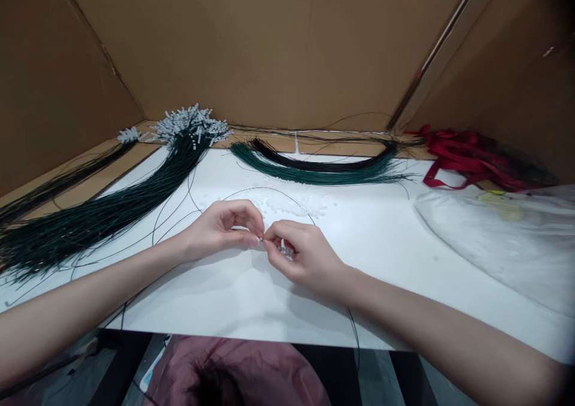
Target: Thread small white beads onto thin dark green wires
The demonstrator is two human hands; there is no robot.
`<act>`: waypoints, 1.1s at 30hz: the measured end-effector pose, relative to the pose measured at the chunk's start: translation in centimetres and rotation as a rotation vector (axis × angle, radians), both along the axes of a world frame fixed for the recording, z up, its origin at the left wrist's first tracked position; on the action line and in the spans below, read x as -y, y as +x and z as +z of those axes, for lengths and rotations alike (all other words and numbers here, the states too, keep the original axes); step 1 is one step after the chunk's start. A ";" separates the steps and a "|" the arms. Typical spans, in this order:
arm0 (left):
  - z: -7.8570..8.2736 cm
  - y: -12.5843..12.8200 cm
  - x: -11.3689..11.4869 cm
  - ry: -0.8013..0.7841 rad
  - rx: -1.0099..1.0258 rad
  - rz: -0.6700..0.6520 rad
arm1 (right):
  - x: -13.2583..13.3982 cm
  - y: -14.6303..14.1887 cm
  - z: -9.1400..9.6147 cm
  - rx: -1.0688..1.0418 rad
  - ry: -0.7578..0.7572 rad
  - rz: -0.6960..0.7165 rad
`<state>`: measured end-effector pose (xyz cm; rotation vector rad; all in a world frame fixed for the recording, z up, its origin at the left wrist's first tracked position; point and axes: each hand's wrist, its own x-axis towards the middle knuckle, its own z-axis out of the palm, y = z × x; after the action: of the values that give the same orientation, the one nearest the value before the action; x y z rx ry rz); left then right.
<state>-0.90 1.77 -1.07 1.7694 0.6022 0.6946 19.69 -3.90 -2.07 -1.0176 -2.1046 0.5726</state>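
My left hand (224, 225) and my right hand (300, 255) meet fingertip to fingertip over the white tabletop (381, 262). The left pinches the end of a thin dark wire (269, 189), which arcs away behind both hands. In my right hand's closed fingers sits a small clear plastic piece (284, 250). A scatter of small clear beads (291, 202) lies just beyond the hands.
A thick bundle of dark green wires with white tips (135, 190) fans across the left. Another green and black wire bundle (314, 167) lies at the back. Red ribbons (471, 154) sit back right, a clear plastic bag (494, 238) on the right. Cardboard walls surround the table.
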 end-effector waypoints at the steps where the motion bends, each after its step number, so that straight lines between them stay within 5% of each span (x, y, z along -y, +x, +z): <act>1: 0.0 0.0 0.0 -0.003 -0.004 -0.002 | 0.0 0.0 0.0 0.002 0.000 -0.001; 33: -0.2 0.1 -0.1 -0.009 0.040 0.012 | 0.0 0.0 0.0 0.007 0.003 -0.005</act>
<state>-0.76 1.86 -1.24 1.7411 0.5887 0.7327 19.70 -3.94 -2.10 -1.0238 -2.1077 0.5644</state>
